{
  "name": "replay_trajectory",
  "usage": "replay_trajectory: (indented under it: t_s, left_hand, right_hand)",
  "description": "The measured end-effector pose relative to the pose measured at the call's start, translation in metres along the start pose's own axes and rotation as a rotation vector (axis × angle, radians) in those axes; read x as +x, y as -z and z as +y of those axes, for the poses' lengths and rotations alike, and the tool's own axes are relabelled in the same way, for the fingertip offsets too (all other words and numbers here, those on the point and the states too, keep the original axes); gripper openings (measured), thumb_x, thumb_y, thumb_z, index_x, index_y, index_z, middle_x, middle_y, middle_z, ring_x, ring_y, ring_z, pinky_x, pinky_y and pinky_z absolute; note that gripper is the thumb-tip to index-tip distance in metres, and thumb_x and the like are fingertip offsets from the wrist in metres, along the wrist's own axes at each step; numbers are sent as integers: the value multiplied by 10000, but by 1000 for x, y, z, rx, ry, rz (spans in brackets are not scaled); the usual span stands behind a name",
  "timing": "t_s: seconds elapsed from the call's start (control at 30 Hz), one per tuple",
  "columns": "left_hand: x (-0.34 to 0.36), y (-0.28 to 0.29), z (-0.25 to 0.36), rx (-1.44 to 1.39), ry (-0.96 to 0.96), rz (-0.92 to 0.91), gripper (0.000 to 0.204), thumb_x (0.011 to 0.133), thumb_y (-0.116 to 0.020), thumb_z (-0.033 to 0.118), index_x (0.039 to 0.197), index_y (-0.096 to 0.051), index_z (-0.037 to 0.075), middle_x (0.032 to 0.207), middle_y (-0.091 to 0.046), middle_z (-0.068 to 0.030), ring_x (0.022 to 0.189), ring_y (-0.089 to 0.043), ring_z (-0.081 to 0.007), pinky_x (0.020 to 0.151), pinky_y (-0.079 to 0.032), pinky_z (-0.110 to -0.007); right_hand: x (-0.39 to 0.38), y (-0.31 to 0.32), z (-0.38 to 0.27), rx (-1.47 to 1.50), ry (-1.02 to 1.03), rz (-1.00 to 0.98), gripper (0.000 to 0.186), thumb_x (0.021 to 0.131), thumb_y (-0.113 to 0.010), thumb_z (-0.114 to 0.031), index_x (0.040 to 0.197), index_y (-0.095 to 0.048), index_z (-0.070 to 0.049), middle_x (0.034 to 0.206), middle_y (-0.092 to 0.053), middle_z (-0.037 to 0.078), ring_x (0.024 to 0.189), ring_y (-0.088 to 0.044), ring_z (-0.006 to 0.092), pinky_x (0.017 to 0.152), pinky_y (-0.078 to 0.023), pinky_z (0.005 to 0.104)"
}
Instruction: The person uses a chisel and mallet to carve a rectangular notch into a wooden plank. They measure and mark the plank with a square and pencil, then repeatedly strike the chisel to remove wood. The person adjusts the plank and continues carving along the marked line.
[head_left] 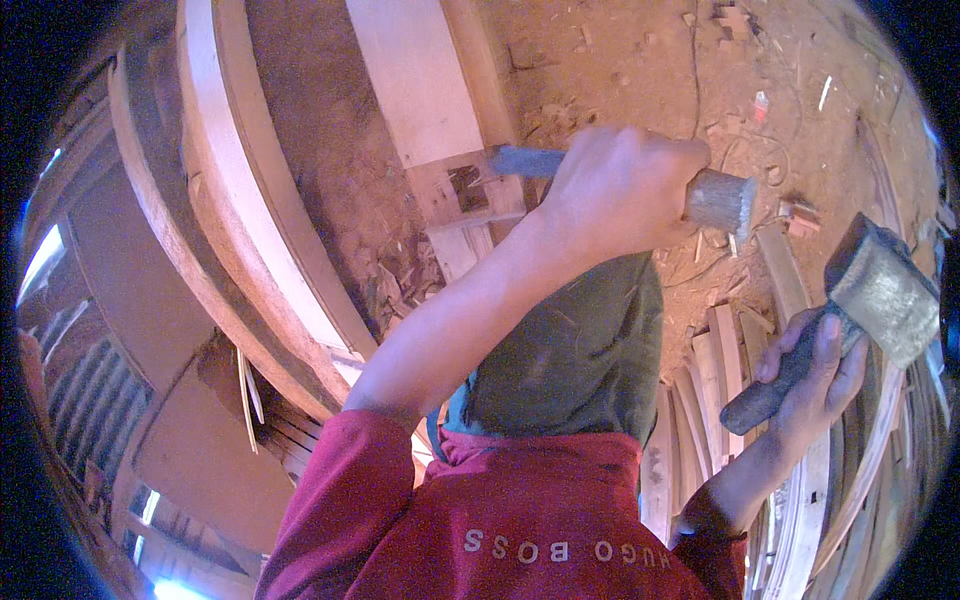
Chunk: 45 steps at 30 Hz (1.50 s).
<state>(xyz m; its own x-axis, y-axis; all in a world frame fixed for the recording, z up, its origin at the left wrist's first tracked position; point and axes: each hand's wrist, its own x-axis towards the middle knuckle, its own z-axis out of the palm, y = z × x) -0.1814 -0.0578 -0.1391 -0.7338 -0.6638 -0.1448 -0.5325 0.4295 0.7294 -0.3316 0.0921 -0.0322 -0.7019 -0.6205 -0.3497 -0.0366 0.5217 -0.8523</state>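
My left hand (625, 185) is closed around the wooden handle (722, 203) of a chisel, whose bluish blade (528, 162) points left. The blade's end lies at the edge of a dark rectangular recess (466, 188) cut into a pale wooden beam (415, 80); whether it touches the wood I cannot tell. Off to the right, my right hand (815, 375) grips the short dark handle (770, 388) of a hammer with a heavy, block-shaped grey head (885, 295). The hammer head is raised, apart from the chisel's worn butt end.
Long curved-looking timbers (240, 140) lie to the left, beside brown boards (140, 300) and corrugated sheet (95, 400). Several wood strips (710, 370) are stacked at right. Shavings and offcuts (800, 215) litter the dirt floor (620, 60). Dark trousers (560, 350) show below the beam.
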Motion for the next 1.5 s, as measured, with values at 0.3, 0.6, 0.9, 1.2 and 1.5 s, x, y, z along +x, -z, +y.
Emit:
replay_trajectory:
  t_s: [0.3,0.6,0.9,1.2,1.5]
  left_hand:
    - [1,-1,-1,17,22,-56,223,686,-733,252,812,-650,87,733,-679,-157,727,-685,-376,665,-552,-490]
    - [4,-6,0,99,55,-94,255,688,-755,241,857,-645,86,748,-682,-161,740,-686,-379,676,-553,-494]
    - [8,-19,-5,153,99,-62,219,687,-729,222,854,-671,93,754,-686,-175,736,-685,-380,689,-557,-493]
    - [1,-17,-19,232,180,-37,291,686,-752,312,883,-688,107,769,-685,-182,724,-678,-385,697,-564,-489]
    - [2,-6,-3,117,91,-63,329,679,-787,338,858,-661,92,742,-683,-152,728,-683,-378,679,-554,-490]
  right_hand:
    - [3,-14,14,-253,-23,-325,195,1002,-548,-213,952,-488,-34,619,-548,55,422,-493,116,377,-405,258]
    - [17,-20,17,-206,-136,-305,169,1001,-567,-216,1016,-518,-55,622,-526,14,448,-496,85,390,-384,250]
    - [24,-23,26,-135,-112,-319,161,1000,-561,-204,998,-521,-48,610,-505,-1,433,-475,76,384,-389,240]
    - [35,-26,40,-205,-116,-416,242,975,-610,-272,1008,-557,-39,644,-535,4,486,-522,91,430,-407,264]
    - [20,-6,16,61,-112,-149,178,999,-567,-218,942,-497,-65,645,-543,28,459,-507,100,401,-399,246]
